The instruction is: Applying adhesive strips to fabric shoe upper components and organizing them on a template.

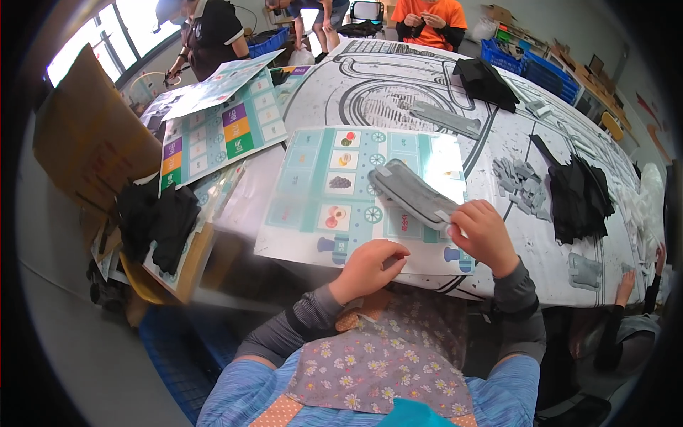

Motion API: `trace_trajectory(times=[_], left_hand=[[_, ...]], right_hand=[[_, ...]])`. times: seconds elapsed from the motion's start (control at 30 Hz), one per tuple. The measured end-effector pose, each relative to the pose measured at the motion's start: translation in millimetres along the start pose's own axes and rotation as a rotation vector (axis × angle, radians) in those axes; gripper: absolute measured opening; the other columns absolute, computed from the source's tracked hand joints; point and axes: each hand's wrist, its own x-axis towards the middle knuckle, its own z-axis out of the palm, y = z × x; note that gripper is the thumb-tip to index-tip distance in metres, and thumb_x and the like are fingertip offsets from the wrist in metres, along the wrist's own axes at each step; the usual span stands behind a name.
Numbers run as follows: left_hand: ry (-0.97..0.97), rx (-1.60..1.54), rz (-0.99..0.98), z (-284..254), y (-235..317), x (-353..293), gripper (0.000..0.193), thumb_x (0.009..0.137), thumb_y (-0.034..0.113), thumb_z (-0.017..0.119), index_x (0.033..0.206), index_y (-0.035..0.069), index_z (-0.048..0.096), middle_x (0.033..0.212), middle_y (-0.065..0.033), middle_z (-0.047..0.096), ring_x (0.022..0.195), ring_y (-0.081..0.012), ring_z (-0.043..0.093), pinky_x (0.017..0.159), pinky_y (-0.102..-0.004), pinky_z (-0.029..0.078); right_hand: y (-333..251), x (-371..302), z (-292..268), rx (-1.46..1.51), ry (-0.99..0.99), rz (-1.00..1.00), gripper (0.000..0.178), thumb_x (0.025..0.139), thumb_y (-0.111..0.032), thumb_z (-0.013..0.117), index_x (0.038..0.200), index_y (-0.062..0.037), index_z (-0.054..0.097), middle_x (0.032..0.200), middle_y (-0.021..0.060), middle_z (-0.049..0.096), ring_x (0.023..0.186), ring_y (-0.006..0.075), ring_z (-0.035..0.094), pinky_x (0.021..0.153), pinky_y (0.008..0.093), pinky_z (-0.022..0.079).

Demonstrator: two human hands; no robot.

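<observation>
A long, curved grey padded piece [411,191] with a white tab near each end lies slantwise over a printed sheet [295,238]. My right hand [486,235] pinches its near right end, by the white tab. Below and to the left, my left hand [370,269] rests at the sheet's near edge, fingers loosely bent and thumb apart, holding nothing I can see. Fruit pictures and teal wheel shapes cover the sheet. Grey sleeves cover both my forearms.
Small grey pieces [523,186] are heaped to the right, beside black fabric pieces [580,196]. More black fabric [486,84] and a grey strip [447,119] lie farther back. Printed sheets [224,124] and a cardboard box [92,135] stand left. Other people work around the table.
</observation>
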Motion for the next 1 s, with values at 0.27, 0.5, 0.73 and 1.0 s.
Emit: trace_trajectory(times=[0.27, 0.5, 0.73, 1.0], left_hand=[[0.016, 0.053, 0.03, -1, -4, 1, 0.016, 0.087, 0.012, 0.067, 0.102, 0.005, 0.069, 0.092, -0.0098, 0.069, 0.085, -0.0269, 0.066, 0.076, -0.0354, 0.051], [0.01, 0.07, 0.029, 1, 2, 1, 0.015, 0.086, 0.011, 0.067, 0.1, 0.005, 0.069, 0.089, -0.0102, 0.068, 0.084, -0.0272, 0.066, 0.076, -0.0355, 0.051], [0.018, -0.043, 0.012, -1, -4, 2, 0.014, 0.088, 0.012, 0.067, 0.101, 0.006, 0.069, 0.087, -0.0103, 0.066, 0.082, -0.0276, 0.063, 0.073, -0.0364, 0.05], [-0.26, -0.405, -0.27, -31, 2, 9, 0.022, 0.09, 0.014, 0.068, 0.11, 0.005, 0.067, 0.106, -0.0086, 0.068, 0.102, -0.0209, 0.064, 0.089, -0.0327, 0.048]], right_hand=[[1, -98, -30, 0.043, 0.052, 0.34, 0.016, 0.074, 0.005, 0.067, 0.086, -0.0043, 0.062, 0.079, 0.0079, 0.062, 0.075, 0.025, 0.062, 0.069, 0.0356, 0.049], [-1, -124, -4, 0.803, 0.151, 1.052, 0.005, 0.091, 0.001, 0.06, 0.095, 0.0019, 0.061, 0.078, 0.002, 0.067, 0.071, 0.0069, 0.062, 0.063, 0.0231, 0.048], [-7, -105, -5, 0.29, 0.13, 0.928, 0.008, 0.085, -0.004, 0.065, 0.091, 0.0012, 0.063, 0.075, 0.0082, 0.064, 0.065, 0.0159, 0.058, 0.061, 0.0307, 0.046], [-19, -101, -10, 0.134, -0.027, 1.113, 0.014, 0.079, -0.009, 0.07, 0.085, -0.0014, 0.06, 0.083, 0.0145, 0.06, 0.078, 0.0313, 0.061, 0.07, 0.0407, 0.048]])
